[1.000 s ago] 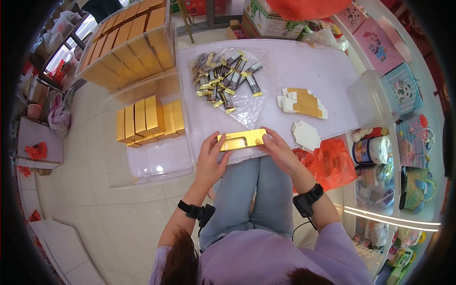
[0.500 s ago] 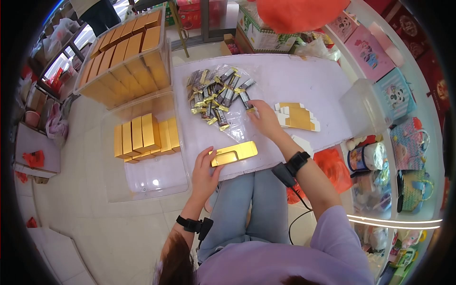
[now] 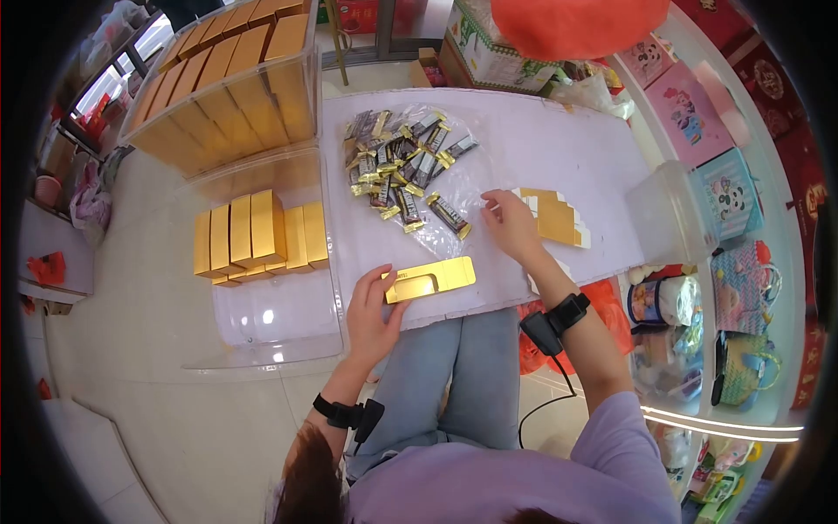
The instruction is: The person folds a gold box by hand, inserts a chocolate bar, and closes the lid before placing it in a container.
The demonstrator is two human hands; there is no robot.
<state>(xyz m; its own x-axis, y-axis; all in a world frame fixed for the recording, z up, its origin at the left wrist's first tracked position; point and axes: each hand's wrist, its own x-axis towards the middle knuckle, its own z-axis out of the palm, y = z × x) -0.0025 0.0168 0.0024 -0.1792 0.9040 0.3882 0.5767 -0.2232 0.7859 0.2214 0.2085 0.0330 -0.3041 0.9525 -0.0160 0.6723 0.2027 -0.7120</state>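
Observation:
My left hand (image 3: 374, 306) grips the left end of a shiny gold box (image 3: 447, 276), thumb at its lower edge and fingers behind. The box lies near the table's front edge and has a cut-out window in its face. My right hand (image 3: 513, 224) is empty, its fingers loosely bent and apart, just left of a stack of flat gold-and-white cartons (image 3: 559, 218). One wrapped bar (image 3: 449, 216) with gold ends lies alone between the hands. Behind it, a heap of similar dark-and-gold wrapped bars (image 3: 406, 166) rests on a clear plastic bag (image 3: 471, 175).
On the left, a clear bin (image 3: 218, 131) holds several upright gold boxes. In front of it, a clear tub (image 3: 279, 327) holds more gold boxes (image 3: 253, 229). A translucent container (image 3: 668, 210) stands at the table's right end, beside shelves of bags. A red object (image 3: 576, 31) hangs above.
My right hand has let go of the wrapped bar and moved right, towards the flat cartons. The bar now lies closer to the gold box. My left hand keeps its hold.

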